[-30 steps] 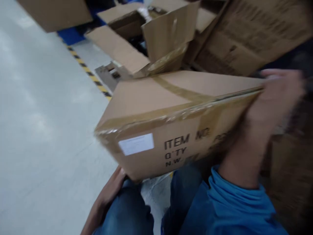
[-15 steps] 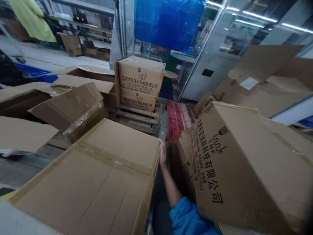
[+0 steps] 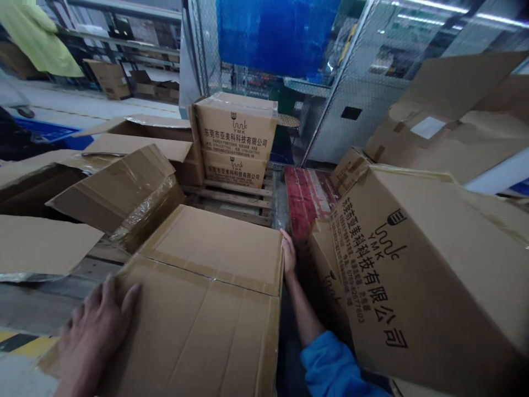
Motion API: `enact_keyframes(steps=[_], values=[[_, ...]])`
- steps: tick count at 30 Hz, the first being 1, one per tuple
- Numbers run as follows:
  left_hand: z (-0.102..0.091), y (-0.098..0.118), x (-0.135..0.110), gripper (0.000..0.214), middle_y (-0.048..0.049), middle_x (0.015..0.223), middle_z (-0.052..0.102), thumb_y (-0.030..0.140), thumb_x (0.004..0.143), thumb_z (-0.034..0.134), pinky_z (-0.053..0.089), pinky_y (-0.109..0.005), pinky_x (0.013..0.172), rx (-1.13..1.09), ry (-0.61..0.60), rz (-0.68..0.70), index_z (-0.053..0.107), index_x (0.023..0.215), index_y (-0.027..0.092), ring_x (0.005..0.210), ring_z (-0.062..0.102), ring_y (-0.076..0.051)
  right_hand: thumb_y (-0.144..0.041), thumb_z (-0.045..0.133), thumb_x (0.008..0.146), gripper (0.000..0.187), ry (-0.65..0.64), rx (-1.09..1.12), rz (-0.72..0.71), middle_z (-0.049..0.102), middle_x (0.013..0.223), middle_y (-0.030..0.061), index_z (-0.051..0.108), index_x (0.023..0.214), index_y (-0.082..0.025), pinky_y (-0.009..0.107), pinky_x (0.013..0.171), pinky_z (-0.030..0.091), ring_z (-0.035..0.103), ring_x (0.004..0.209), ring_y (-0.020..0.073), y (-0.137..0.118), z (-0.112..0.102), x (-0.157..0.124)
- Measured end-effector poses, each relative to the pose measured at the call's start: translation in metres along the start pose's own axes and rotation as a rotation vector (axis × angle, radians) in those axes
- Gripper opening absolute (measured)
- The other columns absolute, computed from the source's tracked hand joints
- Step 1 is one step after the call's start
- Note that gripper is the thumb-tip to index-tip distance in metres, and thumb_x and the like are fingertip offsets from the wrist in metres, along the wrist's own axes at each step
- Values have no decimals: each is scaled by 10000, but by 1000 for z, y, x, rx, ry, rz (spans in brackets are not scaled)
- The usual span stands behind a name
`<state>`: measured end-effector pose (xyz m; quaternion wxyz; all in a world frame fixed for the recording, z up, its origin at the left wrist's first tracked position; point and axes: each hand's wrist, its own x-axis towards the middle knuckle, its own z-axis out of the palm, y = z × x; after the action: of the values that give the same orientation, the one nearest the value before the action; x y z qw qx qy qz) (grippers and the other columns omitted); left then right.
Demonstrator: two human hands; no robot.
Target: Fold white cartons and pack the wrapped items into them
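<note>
A large taped cardboard box fills the lower middle of the head view, its creased top facing up. My left hand, slightly blurred, lies over the box's left edge with its fingers spread apart. Against the far right side of the same box rests my right hand, its fingers stretched out along the cardboard and partly hidden by the corner. Below that hand a blue sleeve covers my forearm.
Printed cartons stand stacked on a wooden pallet ahead. Open boxes crowd the left; a big printed carton leans on the right beside a red pallet. A mesh partition rises behind. A person in yellow is far left.
My left hand has come into view and now lies on the box's left side. The box's far right corner and my right hand sit slightly farther right in the picture.
</note>
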<state>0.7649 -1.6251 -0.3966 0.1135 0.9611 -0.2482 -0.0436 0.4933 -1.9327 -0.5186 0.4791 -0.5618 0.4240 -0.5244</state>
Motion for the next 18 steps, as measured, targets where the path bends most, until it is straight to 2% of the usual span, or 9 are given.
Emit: enact_keyframes(steps=[3,5,8,9,11,13,16,17,18], values=[[-6,11,32,828,-207,1378,537,770,838,200,397,-599,996,101,-155,-16,406,1396,194,1254,507,-430,-546,416,911,526,11,-111,24,630,1296,86,639,1211,-175,419,1045,424,571,1189,218,-9,0,6],[-12,17,39,820,-204,1339,568,756,854,203,418,-593,975,84,-151,3,427,1383,170,1232,528,-426,-491,454,945,448,5,-224,55,635,1268,92,631,1197,-167,427,1014,454,592,1150,210,-20,0,15],[-15,27,24,733,-256,1301,579,644,905,290,414,-651,935,-54,-60,78,473,1350,91,1206,527,-473,-410,562,944,359,-43,-468,111,626,1204,94,609,1175,-139,432,941,502,613,1077,208,-41,0,27],[-14,29,13,679,-262,1342,548,580,924,313,394,-633,980,-86,-32,73,464,1361,82,1248,498,-456,-395,578,939,346,-71,-569,123,620,1191,90,606,1169,-138,429,926,508,612,1062,207,-49,1,29],[-8,30,-18,572,-199,1485,431,477,921,399,315,-549,1106,-141,14,31,466,1373,133,1385,371,-377,-375,571,942,327,-130,-790,108,604,1202,90,603,1168,-142,443,943,489,593,1079,217,-63,7,32],[0,21,-61,499,-177,1454,483,409,875,511,294,-519,1141,-435,-8,215,565,1291,139,1380,394,-343,-322,542,948,319,-193,-1012,22,552,1284,139,592,1204,-139,486,1014,410,529,1175,255,-74,22,35],[18,-18,-145,403,-62,1248,673,454,851,562,407,-451,1081,-998,-392,469,666,1190,261,1212,581,-282,-294,505,950,378,-341,-1279,-194,532,1294,221,567,1266,-97,510,1044,344,478,1234,310,-82,62,40],[28,-38,-178,364,-48,1188,705,460,873,535,457,-419,1027,-1162,-526,433,696,1144,278,1148,623,-269,-314,501,958,380,-384,-1349,-270,556,1262,206,566,1267,-103,503,1029,368,504,1207,299,-82,77,41],[43,-59,-212,362,-47,1112,735,473,900,489,500,-393,960,-1309,-610,295,730,1075,268,1057,667,-257,-341,503,965,371,-425,-1412,-359,581,1228,174,570,1255,-120,485,1004,410,540,1163,274,-82,91,41]])
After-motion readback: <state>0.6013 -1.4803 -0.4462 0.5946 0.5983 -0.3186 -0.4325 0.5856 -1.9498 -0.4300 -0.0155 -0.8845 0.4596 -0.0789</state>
